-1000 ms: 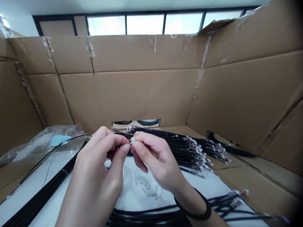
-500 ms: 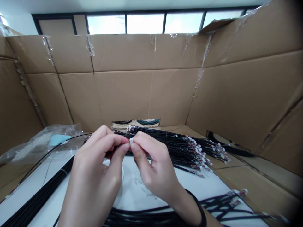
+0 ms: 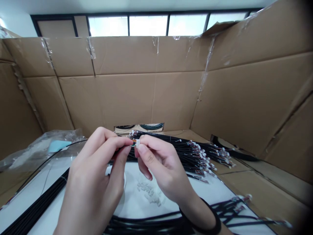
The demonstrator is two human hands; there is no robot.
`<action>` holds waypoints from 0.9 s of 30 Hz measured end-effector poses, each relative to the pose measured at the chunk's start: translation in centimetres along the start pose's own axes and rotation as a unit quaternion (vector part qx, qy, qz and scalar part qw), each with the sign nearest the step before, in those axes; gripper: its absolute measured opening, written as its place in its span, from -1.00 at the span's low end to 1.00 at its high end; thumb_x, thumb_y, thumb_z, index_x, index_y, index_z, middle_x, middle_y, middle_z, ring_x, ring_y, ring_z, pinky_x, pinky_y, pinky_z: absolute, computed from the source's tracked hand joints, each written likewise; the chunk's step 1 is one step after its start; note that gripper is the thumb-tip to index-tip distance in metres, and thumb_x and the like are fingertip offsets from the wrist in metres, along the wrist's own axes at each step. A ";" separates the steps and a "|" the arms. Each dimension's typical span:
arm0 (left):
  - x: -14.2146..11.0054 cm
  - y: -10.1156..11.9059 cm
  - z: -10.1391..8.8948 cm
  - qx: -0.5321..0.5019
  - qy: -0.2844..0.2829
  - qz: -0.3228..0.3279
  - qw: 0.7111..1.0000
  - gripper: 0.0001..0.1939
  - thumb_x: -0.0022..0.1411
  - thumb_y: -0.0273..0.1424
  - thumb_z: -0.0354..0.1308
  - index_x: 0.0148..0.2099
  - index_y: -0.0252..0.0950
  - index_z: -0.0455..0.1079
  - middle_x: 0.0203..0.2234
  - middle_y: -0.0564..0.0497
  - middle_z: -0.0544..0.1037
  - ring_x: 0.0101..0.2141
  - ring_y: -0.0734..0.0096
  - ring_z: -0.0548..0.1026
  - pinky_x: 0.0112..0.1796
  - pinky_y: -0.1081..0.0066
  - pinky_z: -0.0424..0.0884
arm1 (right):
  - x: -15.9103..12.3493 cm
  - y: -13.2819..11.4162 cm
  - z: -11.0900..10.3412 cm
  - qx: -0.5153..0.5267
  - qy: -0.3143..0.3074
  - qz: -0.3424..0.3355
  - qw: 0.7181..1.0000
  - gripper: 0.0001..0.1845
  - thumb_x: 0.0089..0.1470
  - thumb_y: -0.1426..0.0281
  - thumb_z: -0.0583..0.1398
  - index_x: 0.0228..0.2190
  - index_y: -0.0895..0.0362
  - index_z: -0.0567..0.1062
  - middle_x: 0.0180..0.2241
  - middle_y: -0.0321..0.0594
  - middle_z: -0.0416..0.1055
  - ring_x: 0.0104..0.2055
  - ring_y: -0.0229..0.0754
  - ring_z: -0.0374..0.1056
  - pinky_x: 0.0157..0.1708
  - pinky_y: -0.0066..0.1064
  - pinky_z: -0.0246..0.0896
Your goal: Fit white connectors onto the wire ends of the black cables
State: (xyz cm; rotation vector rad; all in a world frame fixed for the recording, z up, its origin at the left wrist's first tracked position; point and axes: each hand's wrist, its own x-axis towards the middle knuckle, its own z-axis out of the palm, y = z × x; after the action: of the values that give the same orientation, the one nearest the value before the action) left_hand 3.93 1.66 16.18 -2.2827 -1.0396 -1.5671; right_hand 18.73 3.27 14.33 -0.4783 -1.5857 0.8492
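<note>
Between thumb and forefinger, my right hand (image 3: pixel 160 163) pinches a small white connector housing (image 3: pixel 138 143). My left hand (image 3: pixel 97 169) pinches thin coloured wires (image 3: pixel 134 141), an orange one among them, just left of the housing. The wires reach the housing's left side; how deep they sit in it I cannot tell. Below the hands, loose white connector housings (image 3: pixel 151 193) lie in a small pile on the white tabletop (image 3: pixel 137 209). A round white dish (image 3: pixel 124 187) is mostly hidden behind my left hand.
Behind lies a big bundle of black cables (image 3: pixel 168 147) with white connectors at its ends. More black cables lie at left (image 3: pixel 41 202), along the front (image 3: pixel 146 225) and at right (image 3: pixel 227 212). A clear plastic bag (image 3: pixel 31 150) sits far left. Cardboard walls (image 3: pixel 146 94) enclose the table.
My hands have drawn slightly apart, and more of the wires and housing shows. My right hand has turned, its lower fingers now visible. More of the loose housings on the table shows.
</note>
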 end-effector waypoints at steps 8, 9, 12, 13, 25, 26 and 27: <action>0.2 0.4 0.4 0.057 0.029 0.065 0.996 -0.83 0.32 -0.67 0.05 -0.20 -0.34 0.40 -0.36 0.05 0.39 -0.36 0.61 0.38 -0.23 0.64 0.37 | -0.1 0.3 -0.3 0.160 -0.033 0.101 0.981 -0.68 0.25 0.27 0.15 -0.51 0.14 0.35 -0.66 -0.47 0.13 -0.73 -0.45 0.02 -0.75 -0.56 -0.13; 0.1 0.4 0.4 0.059 0.031 0.075 0.995 -0.82 0.32 -0.69 0.05 -0.20 -0.35 0.40 -0.36 0.05 0.39 -0.36 0.61 0.37 -0.21 0.65 0.37 | -0.1 0.2 -0.3 0.175 -0.037 0.107 0.978 -0.69 0.24 0.27 0.16 -0.51 0.15 0.35 -0.65 -0.46 0.13 -0.73 -0.46 0.02 -0.76 -0.57 -0.13; 0.1 0.3 0.4 0.063 0.035 0.098 0.993 -0.80 0.30 -0.72 0.03 -0.20 -0.37 0.39 -0.35 0.04 0.38 -0.36 0.62 0.36 -0.21 0.68 0.36 | -0.2 0.1 -0.2 0.188 -0.042 0.108 0.975 -0.69 0.24 0.28 0.16 -0.51 0.15 0.35 -0.65 -0.46 0.13 -0.73 -0.47 0.03 -0.76 -0.59 -0.12; 0.1 0.2 0.4 0.062 0.036 0.107 0.992 -0.80 0.29 -0.73 0.04 -0.20 -0.38 0.40 -0.36 0.04 0.39 -0.36 0.63 0.36 -0.22 0.69 0.36 | -0.2 0.1 -0.2 0.187 -0.043 0.109 0.975 -0.69 0.24 0.28 0.15 -0.51 0.16 0.35 -0.65 -0.46 0.13 -0.73 -0.47 0.03 -0.76 -0.60 -0.12; 0.7 -0.8 0.9 0.009 0.047 0.168 0.985 -0.80 0.23 -0.79 0.07 -0.24 -0.46 0.42 -0.40 0.04 0.38 -0.38 0.67 0.35 -0.26 0.72 0.35 | -0.1 0.1 -0.3 0.242 -0.056 0.150 0.957 -0.68 0.21 0.31 0.18 -0.54 0.18 0.35 -0.63 -0.45 0.14 -0.74 -0.51 0.01 -0.78 -0.61 -0.17; 0.7 -0.9 0.9 0.010 0.048 0.176 0.983 -0.80 0.23 -0.79 0.08 -0.24 -0.46 0.42 -0.40 0.05 0.37 -0.38 0.67 0.34 -0.28 0.71 0.35 | -0.1 0.1 -0.3 0.254 -0.057 0.154 0.953 -0.68 0.21 0.31 0.18 -0.55 0.18 0.36 -0.63 -0.45 0.15 -0.75 -0.51 0.00 -0.78 -0.62 -0.18; 0.7 -1.0 0.9 0.011 0.049 0.184 0.982 -0.80 0.23 -0.79 0.08 -0.23 -0.47 0.42 -0.40 0.04 0.37 -0.38 0.66 0.34 -0.30 0.71 0.35 | -0.1 0.1 -0.3 0.264 -0.060 0.159 0.949 -0.68 0.21 0.32 0.19 -0.55 0.19 0.36 -0.64 -0.45 0.15 -0.75 -0.51 0.00 -0.79 -0.62 -0.18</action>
State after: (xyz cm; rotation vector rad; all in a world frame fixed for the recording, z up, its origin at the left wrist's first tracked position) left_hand 4.16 3.15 16.15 -2.1978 -0.5659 -1.4859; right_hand 19.05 3.33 14.24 -0.2980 -1.3287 1.5206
